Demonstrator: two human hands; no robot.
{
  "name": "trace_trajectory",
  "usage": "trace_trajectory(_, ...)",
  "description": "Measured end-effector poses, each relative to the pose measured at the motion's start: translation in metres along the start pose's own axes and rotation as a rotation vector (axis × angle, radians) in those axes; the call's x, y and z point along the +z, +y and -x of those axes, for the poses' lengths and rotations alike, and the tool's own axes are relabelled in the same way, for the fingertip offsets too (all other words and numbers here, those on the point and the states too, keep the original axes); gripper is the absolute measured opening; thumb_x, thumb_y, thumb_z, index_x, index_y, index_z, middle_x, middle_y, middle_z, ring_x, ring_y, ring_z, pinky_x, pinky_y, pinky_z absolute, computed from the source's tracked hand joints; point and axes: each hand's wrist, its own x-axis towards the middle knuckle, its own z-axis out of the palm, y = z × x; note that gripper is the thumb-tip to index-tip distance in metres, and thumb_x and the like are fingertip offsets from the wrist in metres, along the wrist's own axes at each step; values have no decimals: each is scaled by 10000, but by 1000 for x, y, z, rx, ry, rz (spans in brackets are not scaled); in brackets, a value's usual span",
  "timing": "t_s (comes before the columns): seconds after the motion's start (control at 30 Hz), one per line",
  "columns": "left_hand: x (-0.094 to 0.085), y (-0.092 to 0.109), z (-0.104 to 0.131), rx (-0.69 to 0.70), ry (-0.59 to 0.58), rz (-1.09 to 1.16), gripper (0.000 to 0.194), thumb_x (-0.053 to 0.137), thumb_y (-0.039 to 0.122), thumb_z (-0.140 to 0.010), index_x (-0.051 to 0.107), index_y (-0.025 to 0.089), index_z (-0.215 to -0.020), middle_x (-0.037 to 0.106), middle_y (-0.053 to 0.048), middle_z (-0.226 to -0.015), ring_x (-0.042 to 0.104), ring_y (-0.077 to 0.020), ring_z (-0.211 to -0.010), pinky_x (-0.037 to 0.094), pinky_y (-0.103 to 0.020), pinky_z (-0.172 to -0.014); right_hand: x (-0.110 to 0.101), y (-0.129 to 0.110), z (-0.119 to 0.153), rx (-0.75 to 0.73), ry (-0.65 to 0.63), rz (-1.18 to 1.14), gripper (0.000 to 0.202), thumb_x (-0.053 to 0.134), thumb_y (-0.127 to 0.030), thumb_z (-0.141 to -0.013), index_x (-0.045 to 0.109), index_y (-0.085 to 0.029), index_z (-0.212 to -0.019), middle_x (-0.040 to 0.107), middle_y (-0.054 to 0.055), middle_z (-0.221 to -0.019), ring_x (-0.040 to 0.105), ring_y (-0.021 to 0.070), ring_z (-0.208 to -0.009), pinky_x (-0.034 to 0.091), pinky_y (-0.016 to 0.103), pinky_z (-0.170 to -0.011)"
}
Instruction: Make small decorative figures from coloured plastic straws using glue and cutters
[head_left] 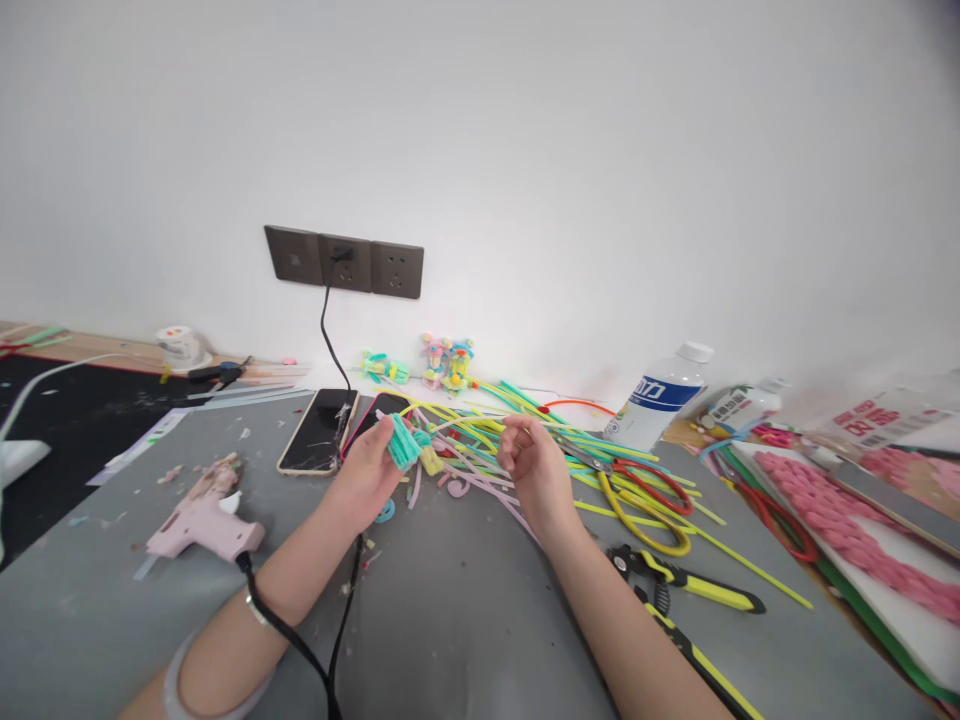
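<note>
My left hand [367, 475] is closed on a small pipe-cleaner figure [405, 443], a teal folded body with a yellow part at its right side. My right hand [534, 470] is raised to the right of it, apart from the figure, with the fingers curled in; whatever they may pinch is too small to make out. Behind and under both hands lies a loose pile of pipe cleaners [600, 468], yellow, green and lilac. One lilac pipe cleaner [457, 488] has a curled end between the hands.
To the left lie a pink glue gun [206, 525] with its black cord and a phone [319, 430]. Finished pipe-cleaner figures [448, 362] stand against the wall. On the right are scissors [649, 500], yellow-black pliers [675, 580], a bottle [660, 400] and a pink braided piece [847, 520].
</note>
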Motion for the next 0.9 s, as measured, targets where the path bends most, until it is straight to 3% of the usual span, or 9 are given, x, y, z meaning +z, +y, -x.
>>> trace_trajectory(0.23,5,-5,11,-86,-296,-539,357,855,367,-666,672,143,-877,630,-16,-796,570,-129,-684,476,-251,-648,1,1,1,17,-4,-25,253,621,-458,-822,661,-208,-805,493,-43,-588,373,95,-466,289,258,-469)
trace_trajectory(0.37,7,-6,15,50,-447,-934,329,793,258,-705,699,177,-1009,644,-46,-943,576,-171,-799,467,-285,-733,3,1,2,11,-2,-11,273,624,-480,-814,664,-211,-801,495,-40,-581,371,105,-469,285,266,-467)
trace_trajectory(0.47,7,-4,16,151,-508,-1154,328,752,239,-733,706,210,-1056,646,-44,-930,579,-205,-857,458,-311,-772,3,1,2,10,-8,-3,293,627,-499,-811,664,-209,-804,502,-38,-581,377,106,-471,291,264,-464)
trace_trajectory(0.67,8,-2,16,174,-500,-1134,441,772,276,-731,630,216,-1144,677,-75,-1111,623,-229,-958,481,-335,-855,2,1,2,-12,-19,6,295,621,-504,-827,655,-212,-806,497,-41,-572,388,99,-457,297,261,-463)
trace_trajectory(0.9,8,0,20,220,-553,-1195,446,754,299,-768,623,234,-1190,649,-91,-1252,594,-267,-1133,466,-382,-962,3,1,2,6,-7,-15,281,643,-486,-809,668,-205,-799,502,-44,-565,383,97,-467,286,256,-469)
